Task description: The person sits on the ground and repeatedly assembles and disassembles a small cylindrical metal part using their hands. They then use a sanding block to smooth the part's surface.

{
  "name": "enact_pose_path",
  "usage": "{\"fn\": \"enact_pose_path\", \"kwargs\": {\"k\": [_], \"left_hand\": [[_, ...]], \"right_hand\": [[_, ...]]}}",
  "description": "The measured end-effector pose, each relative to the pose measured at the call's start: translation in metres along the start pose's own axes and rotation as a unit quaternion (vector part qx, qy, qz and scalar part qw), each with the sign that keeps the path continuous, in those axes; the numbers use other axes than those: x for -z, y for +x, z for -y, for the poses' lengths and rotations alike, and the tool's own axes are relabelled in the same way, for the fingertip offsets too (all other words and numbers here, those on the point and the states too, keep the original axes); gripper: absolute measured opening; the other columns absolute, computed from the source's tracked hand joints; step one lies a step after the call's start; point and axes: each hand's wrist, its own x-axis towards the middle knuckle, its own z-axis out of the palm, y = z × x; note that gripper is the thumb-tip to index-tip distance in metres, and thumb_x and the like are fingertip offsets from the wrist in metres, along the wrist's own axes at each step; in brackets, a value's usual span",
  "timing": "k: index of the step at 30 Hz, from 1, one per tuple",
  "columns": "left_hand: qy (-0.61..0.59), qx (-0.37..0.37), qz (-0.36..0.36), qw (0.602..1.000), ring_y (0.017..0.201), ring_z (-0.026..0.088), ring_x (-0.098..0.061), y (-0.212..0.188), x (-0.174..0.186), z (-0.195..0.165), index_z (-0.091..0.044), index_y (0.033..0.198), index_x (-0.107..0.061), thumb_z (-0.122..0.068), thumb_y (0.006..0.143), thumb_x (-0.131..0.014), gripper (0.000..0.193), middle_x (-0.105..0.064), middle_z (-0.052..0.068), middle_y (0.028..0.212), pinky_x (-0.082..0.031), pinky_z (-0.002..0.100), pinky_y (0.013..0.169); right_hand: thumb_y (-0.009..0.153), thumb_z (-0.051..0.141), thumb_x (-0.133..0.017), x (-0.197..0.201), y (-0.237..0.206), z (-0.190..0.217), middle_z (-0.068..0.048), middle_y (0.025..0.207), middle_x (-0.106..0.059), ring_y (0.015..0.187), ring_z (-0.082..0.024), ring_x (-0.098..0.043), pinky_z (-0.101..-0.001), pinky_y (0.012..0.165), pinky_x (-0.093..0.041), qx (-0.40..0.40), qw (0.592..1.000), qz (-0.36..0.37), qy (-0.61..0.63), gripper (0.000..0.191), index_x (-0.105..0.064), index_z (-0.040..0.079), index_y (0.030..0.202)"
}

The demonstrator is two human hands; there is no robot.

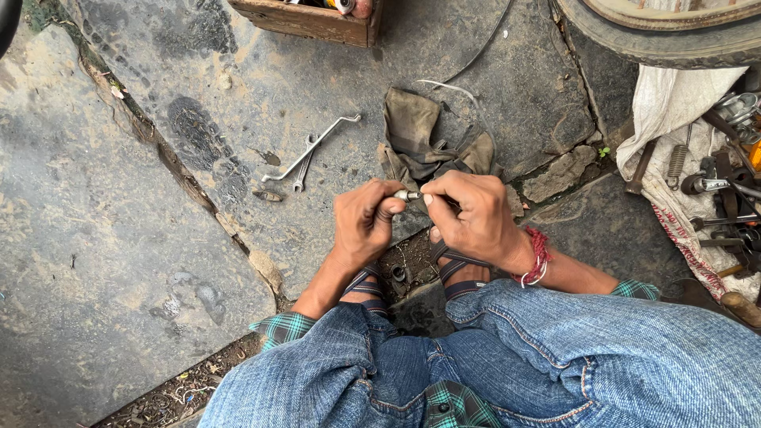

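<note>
Fingers of both hands meet on a small metal part [409,194], a short silvery piece pinched between them above the stone floor [119,238]. The left hand [363,222] is curled nearly closed, thumb and forefinger gripping one end of the part; the right hand [469,214] is likewise curled, its fingertips clamped on the other end, so the piece bridges the narrow gap between the two. A red thread bracelet [539,257] circles the right wrist.

Just beyond the hands lies a crumpled brown rag [420,135], its near edge partly hidden behind the knuckles. Further out and toward the left-hand side, two wrenches [309,154] lie crossed on the stone, well apart from the hands. A wooden box [309,20] sits far beyond the rag. Off past the right hand, a white cloth [674,111] carries a scatter of metal tools and springs, with a tyre [658,36] beyond it. Below the hands, sandalled feet [456,273] and jeans-clad knees [555,349] show.
</note>
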Motion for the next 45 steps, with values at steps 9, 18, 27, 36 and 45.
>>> {"fn": "enact_pose_path", "kwargs": {"k": [9,18,27,36,45], "left_hand": [[0.175,-0.155,-0.125,0.964,0.082,0.022,-0.071,0.008,0.001,-0.021,-0.004,0.104,-0.068,-0.009,0.086,-0.083,0.024,-0.071,0.008,0.093,-0.055,0.034,0.069],[0.014,-0.009,-0.028,0.999,0.075,0.026,-0.070,0.010,0.009,-0.025,-0.003,0.103,-0.071,-0.012,0.097,-0.073,0.012,-0.067,0.011,0.082,-0.053,0.034,0.067],[-0.232,0.196,0.151,0.941,0.062,0.012,-0.045,-0.005,0.002,0.015,-0.003,0.087,-0.070,-0.048,0.110,-0.053,0.053,-0.054,-0.001,0.067,-0.037,0.029,0.056],[-0.478,0.331,0.126,0.804,0.054,0.007,-0.032,-0.021,-0.013,0.024,-0.001,0.085,-0.068,-0.044,0.110,-0.056,0.051,-0.043,-0.006,0.061,-0.024,0.025,0.051],[-0.022,0.079,-0.062,0.995,0.068,0.019,-0.069,0.000,-0.011,-0.013,-0.002,0.103,-0.071,-0.044,0.103,-0.062,0.042,-0.070,0.010,0.078,-0.053,0.031,0.064]], "right_hand": [[0.090,0.009,-0.066,-0.010,0.006,-0.025,-0.005,0.077,-0.066,0.071,-0.003,-0.056,-0.0252,0.060,-0.046,-0.131,0.964,0.027,0.228,0.015,-0.070,-0.005,0.089],[0.092,0.009,-0.066,-0.011,0.001,-0.018,-0.006,0.079,-0.073,0.072,-0.008,-0.069,-0.0270,0.063,-0.053,-0.033,0.997,-0.037,0.055,0.011,-0.070,-0.001,0.094],[0.094,0.005,-0.068,-0.007,0.000,-0.010,-0.006,0.071,-0.068,0.061,-0.012,-0.069,-0.0277,0.056,-0.051,0.031,0.998,-0.009,0.051,0.005,-0.068,0.001,0.092],[0.096,0.005,-0.065,-0.009,0.000,-0.011,-0.004,0.072,-0.071,0.055,-0.008,-0.070,-0.0226,0.048,-0.052,-0.012,0.994,0.002,0.110,0.006,-0.068,0.000,0.093],[0.094,0.009,-0.065,-0.022,0.000,-0.021,-0.004,0.071,-0.067,0.062,-0.005,-0.055,-0.0269,0.052,-0.044,-0.117,0.984,-0.052,0.125,0.012,-0.070,-0.002,0.096]]}}
